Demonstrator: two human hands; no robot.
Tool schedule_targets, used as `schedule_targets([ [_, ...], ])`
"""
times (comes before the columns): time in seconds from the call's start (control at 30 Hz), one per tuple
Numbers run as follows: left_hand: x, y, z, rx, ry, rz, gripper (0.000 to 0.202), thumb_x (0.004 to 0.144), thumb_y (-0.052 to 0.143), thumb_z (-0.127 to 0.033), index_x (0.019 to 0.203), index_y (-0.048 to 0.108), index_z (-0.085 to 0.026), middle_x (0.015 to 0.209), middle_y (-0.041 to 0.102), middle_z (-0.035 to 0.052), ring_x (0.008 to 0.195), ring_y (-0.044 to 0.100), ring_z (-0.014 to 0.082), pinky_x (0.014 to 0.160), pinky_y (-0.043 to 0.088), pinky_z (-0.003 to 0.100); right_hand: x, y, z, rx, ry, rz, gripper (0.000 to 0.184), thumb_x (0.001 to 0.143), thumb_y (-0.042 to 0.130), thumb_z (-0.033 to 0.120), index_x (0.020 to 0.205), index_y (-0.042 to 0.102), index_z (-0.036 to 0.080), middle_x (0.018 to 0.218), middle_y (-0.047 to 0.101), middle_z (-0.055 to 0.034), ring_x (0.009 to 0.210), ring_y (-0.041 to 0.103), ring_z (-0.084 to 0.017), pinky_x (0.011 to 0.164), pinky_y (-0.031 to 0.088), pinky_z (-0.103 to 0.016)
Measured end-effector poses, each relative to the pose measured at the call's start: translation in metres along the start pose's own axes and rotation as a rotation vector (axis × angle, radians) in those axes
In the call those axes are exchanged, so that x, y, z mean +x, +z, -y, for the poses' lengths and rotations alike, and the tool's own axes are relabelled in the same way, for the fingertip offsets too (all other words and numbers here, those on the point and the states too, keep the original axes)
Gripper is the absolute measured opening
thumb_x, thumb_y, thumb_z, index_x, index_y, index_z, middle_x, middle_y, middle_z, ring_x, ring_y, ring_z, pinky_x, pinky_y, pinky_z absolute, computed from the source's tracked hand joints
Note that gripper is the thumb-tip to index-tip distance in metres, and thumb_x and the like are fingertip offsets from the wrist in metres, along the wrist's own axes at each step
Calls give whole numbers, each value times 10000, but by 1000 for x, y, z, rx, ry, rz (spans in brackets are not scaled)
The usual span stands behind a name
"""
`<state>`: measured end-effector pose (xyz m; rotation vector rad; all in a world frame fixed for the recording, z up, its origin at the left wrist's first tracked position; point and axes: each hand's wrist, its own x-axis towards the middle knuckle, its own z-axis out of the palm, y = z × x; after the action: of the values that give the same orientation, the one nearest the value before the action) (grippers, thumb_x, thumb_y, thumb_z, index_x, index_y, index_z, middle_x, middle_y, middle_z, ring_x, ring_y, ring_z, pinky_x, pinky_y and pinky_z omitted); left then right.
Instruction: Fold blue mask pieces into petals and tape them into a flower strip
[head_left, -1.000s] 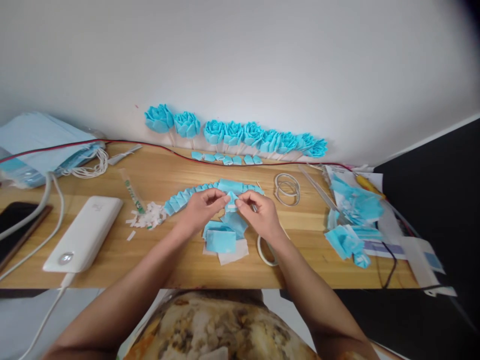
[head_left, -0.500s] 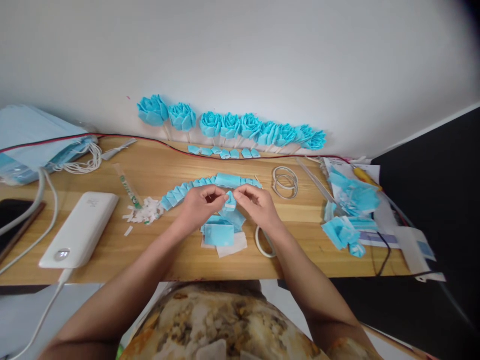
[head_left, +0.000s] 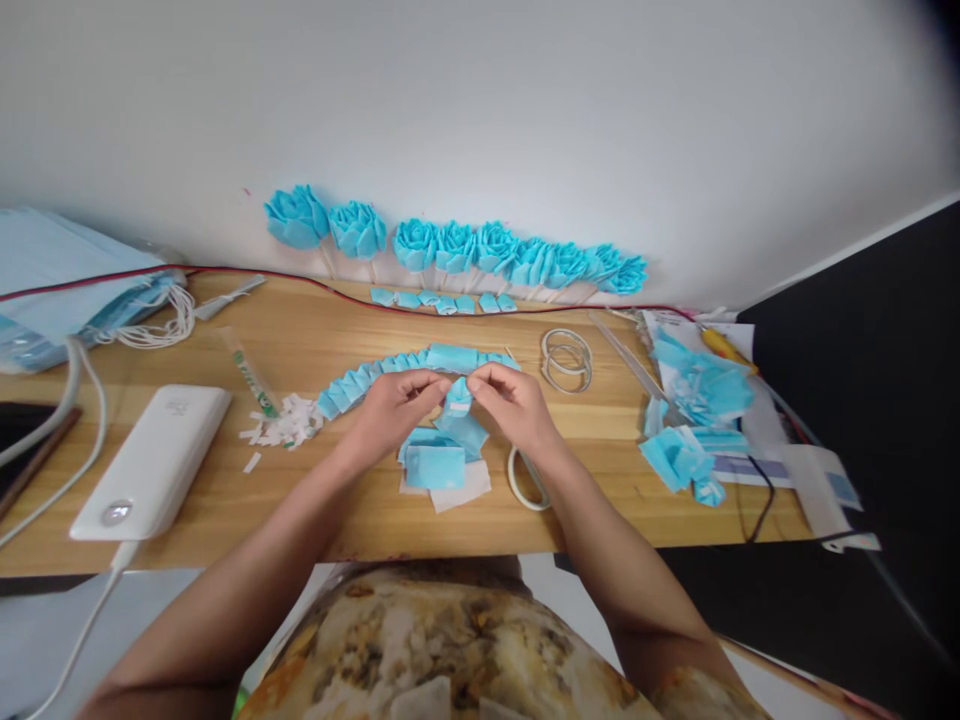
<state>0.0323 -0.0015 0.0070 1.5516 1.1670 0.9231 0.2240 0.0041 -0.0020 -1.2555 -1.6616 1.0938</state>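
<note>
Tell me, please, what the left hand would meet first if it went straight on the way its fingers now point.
The left hand would first meet the folded blue fabric piece between the two hands, then probably the right hand just beyond, though depth is hard to judge.

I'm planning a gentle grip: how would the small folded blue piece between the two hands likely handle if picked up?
The folded blue piece is probably very light, being small and thin-looking. It likely creases easily, resembling the thin blue sheets below. Its folds might loosen without the fingers at both sides.
</note>
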Motion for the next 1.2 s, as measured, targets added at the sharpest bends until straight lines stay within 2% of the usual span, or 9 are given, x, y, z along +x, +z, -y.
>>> schedule_targets([
  [0.23,0,1,5,-3,-46,35,281,822,621,-448,792,682,-175,696,625,-10,610,492,117,580,385,232,2,1,0,33,-12,-23,241,869,599,397,739,629,197,644,548,20,622,495,-125,581,392,-249],
  [0.33,0,2,7,18,-83,41,249,779,644,-410,707,648,-172,634,588,-18,574,467,112,545,360,229,2,0,-2,56,-5,-29,266,871,609,423,749,656,192,660,574,16,649,529,-131,616,420,-252],
  [0.6,2,1,5,5,-94,-59,277,721,675,-448,686,645,-175,600,539,-24,563,423,109,544,329,239,10,3,-20,141,-30,-90,384,932,544,497,980,759,183,729,660,-5,690,582,-126,668,441,-245],
  [0.7,3,0,5,13,-117,-89,293,706,679,-468,697,656,-176,595,512,-26,565,401,110,548,314,244,15,-11,-19,170,-37,-185,395,920,551,510,957,757,175,718,653,-2,651,549,-111,628,423,-235],
  [0.8,4,-1,6,10,-124,-114,309,695,680,-485,671,646,-179,578,489,-28,555,386,111,551,313,250,12,-42,-13,180,-71,-374,378,924,544,489,992,744,176,708,641,9,617,521,-101,603,414,-228],
  [0.9,4,-1,10,-4,-123,-122,332,704,669,-511,679,645,-181,578,494,-24,550,403,117,542,318,253,0,-80,-13,-11,-113,-490,312,915,567,423,989,738,172,730,664,1,654,570,-119,632,436,-237],
  [1.0,4,-1,13,1,-102,-105,352,736,639,-525,667,629,-181,582,504,-21,546,416,119,535,324,250,-16,-104,-27,-346,-60,-409,256,932,546,337,1000,736,179,880,733,-44,804,655,-173,757,480,-286],
  [1.1,5,0,15,8,-82,-93,353,757,619,-521,674,637,-178,586,522,-16,547,434,122,540,337,249,-28,-109,-46,-806,-18,-253,205,928,562,247,1002,742,183,996,742,-89,953,642,-233,875,463,-350],
  [1.2,8,2,20,19,-71,-75,358,777,600,-519,687,661,-178,586,554,-6,546,456,131,544,347,252,-32,-103,-59,-1013,-14,-153,206,931,565,219,1050,727,172,1118,715,-130,1077,593,-266,945,436,-379],
])
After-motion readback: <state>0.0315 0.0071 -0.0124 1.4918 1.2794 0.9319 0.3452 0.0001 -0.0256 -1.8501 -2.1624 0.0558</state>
